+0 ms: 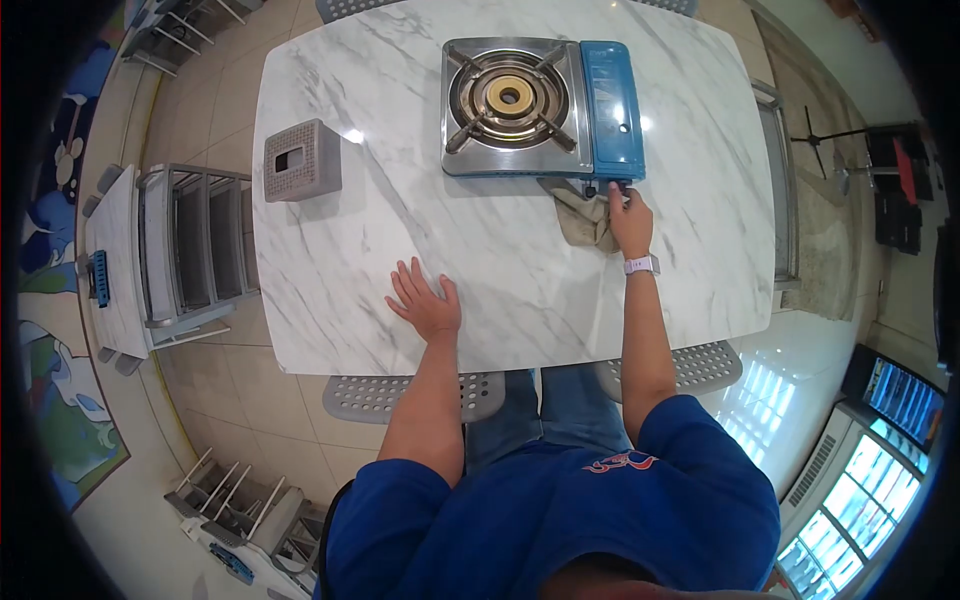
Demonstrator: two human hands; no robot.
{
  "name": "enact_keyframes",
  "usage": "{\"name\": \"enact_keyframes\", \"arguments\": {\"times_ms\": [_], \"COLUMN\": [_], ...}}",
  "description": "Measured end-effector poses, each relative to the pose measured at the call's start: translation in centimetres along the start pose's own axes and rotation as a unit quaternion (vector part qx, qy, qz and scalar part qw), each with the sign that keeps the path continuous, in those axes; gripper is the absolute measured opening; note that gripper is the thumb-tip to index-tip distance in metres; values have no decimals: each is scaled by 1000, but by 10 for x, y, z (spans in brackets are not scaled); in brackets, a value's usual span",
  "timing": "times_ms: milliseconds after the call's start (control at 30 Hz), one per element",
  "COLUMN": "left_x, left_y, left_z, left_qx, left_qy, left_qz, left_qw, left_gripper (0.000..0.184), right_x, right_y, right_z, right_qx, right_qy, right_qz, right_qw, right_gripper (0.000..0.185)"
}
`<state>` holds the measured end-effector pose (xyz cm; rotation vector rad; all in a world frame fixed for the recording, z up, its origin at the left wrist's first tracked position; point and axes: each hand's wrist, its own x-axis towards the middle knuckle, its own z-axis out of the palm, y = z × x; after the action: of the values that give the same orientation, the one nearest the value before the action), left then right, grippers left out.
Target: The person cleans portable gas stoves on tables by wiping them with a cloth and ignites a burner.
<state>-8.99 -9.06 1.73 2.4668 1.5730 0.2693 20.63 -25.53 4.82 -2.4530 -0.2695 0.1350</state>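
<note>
Head view: a stove (468, 155) is sitting near the table's (480, 320) far edge, long axis sideways, blue end (608, 110) rightward. Right hand (630, 225), bent, is touching its near-right corner, grip unclear, beside cloth (582, 222); left hand (430, 305) is lying spread, empty; grey box (318, 160) is standing near the left edge.

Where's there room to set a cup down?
Bare table shows between box and stove, between left hand and right hand, and right of the stove. It's crowded at the stove's near right corner, with right hand and cloth.
</note>
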Motion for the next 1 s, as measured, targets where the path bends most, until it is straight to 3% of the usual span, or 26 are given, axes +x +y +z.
{"name": "enact_keyframes", "arguments": {"times_ms": [67,167,367,467,567,633,667,733,767,833,1000], "left_x": [0,-1,-2,1,-9,-5,-4,-5,-2,-11,-90], "left_y": [0,0,-3,-4,-6,-16,-21,-28,-32,-26,-40], "left_z": [0,1,3,3,9,18,20,20,25,-17,-96], "left_qx": [-1,-6,-23,-24,-19,-12,-33,-94,-103,-169,-223], "left_qy": [3,7,30,36,39,70,47,26,19,-33,207], "left_qz": [2,4,11,11,21,31,22,11,0,-64,-37], "left_qw": [1000,1000,999,999,999,997,998,995,995,983,952], "left_gripper": [59,59,59,59,60,61,61,60,53,42,32], "right_x": [2,2,-15,-36,-90,-134,-155,-193,-205,-219,-216], "right_y": [4,3,7,9,-16,-7,-17,-5,15,13,29], "right_z": [-4,-5,13,14,-11,-14,-29,-38,-32,-61,-96], "right_qx": [45,42,117,101,107,122,143,207,188,97,27], "right_qy": [-59,-67,14,-6,-171,-236,-345,-446,-500,-578,-618], "right_qz": [12,6,29,30,-1,-96,-26,-64,-49,-106,-208], "right_qw": [997,997,993,994,979,959,927,869,844,803,758], "right_gripper": [51,51,50,49,49,48,48,54,60,62,48]}}
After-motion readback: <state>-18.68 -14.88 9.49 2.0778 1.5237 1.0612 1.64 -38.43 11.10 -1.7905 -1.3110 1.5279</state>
